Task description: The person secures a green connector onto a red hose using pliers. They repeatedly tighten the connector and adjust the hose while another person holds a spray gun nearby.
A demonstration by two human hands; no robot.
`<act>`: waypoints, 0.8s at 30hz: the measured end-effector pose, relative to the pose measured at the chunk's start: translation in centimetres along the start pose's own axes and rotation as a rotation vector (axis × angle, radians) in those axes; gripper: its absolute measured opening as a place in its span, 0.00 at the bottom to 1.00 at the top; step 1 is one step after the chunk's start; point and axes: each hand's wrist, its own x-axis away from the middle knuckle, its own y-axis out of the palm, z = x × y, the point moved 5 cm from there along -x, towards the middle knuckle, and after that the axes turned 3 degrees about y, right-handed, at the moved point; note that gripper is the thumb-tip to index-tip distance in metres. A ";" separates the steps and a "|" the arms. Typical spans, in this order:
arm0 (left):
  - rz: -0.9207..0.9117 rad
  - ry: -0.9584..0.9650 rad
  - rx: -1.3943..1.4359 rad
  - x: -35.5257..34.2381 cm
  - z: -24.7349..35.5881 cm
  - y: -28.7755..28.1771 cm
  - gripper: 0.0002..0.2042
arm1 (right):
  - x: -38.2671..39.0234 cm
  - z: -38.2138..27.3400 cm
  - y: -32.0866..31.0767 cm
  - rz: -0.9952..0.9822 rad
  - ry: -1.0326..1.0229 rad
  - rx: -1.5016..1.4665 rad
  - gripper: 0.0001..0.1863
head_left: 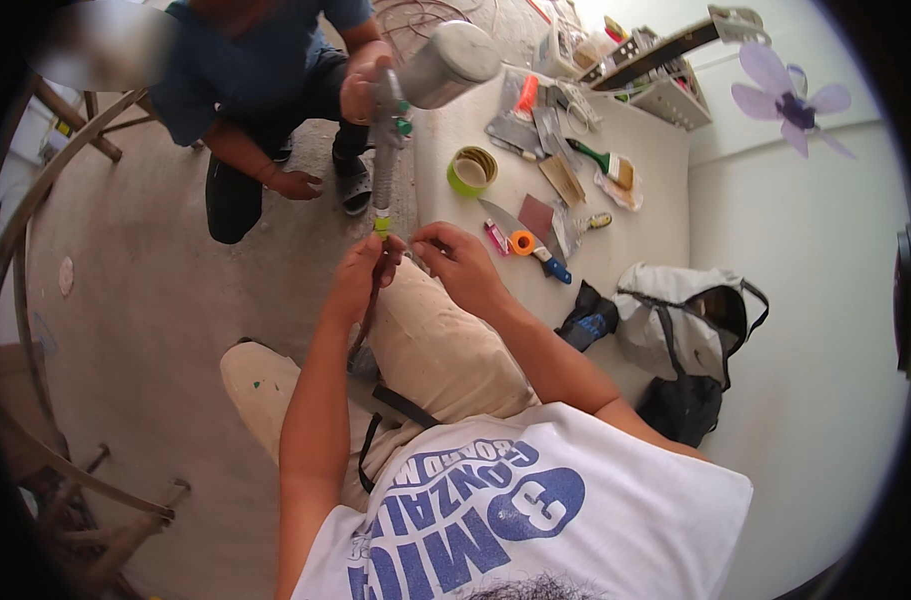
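Cable (pixel 372 300), dark and thin, hangs from the left hand (pixel 360 275), which pinches it just below a grey hose (pixel 383 165). At three o'clock the right hand (pixel 455 262) is curled, fingertips at the joint. A co-worker's hand (pixel 363 88) grips the hose; a jerk could pull the joint apart. Grey backpack (pixel 675 320) gapes, contents unseen.

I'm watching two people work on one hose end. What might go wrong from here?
1. Left hand and right hand pinch at the hose end close together; fingers may get nipped.
2. A co-worker's hand holds the hose higher up; a tug may pull it loose.
3. The trowel lies near the right forearm.
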 end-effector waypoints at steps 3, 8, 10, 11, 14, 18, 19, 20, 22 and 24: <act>0.000 -0.002 0.056 0.3 -0.3 -0.1 0.20 | -0.9 0.6 -0.2 0.002 0.071 -0.124 0.10; -0.060 0.056 0.136 0.2 -1.6 -2.1 0.20 | -1.9 3.2 0.5 -0.024 0.180 -0.428 0.09; -0.070 0.067 0.161 0.2 -1.7 -2.0 0.21 | -2.1 4.0 0.9 -0.054 0.201 -0.483 0.09; -0.060 0.053 0.175 0.2 -1.7 -2.2 0.21 | -2.2 4.2 1.0 -0.069 0.204 -0.492 0.09; -0.017 0.019 0.202 0.5 -1.3 -2.1 0.21 | -2.7 4.7 1.4 -0.094 0.196 -0.575 0.09; -0.010 0.044 0.297 0.4 -0.6 -1.5 0.20 | -3.3 5.2 1.7 -0.125 0.201 -0.674 0.10; -0.020 0.046 0.297 0.5 -0.7 -1.9 0.19 | -3.4 5.1 1.7 -0.122 0.208 -0.649 0.10; -0.008 0.045 0.281 0.4 -0.6 -1.8 0.18 | -3.5 4.8 1.6 -0.120 0.203 -0.636 0.10; 0.011 0.036 0.236 0.4 -0.4 -2.2 0.17 | -3.6 4.7 1.6 -0.115 0.205 -0.623 0.10; 0.012 0.030 0.212 0.2 -0.3 -2.1 0.16 | -3.8 4.7 1.6 -0.114 0.213 -0.617 0.11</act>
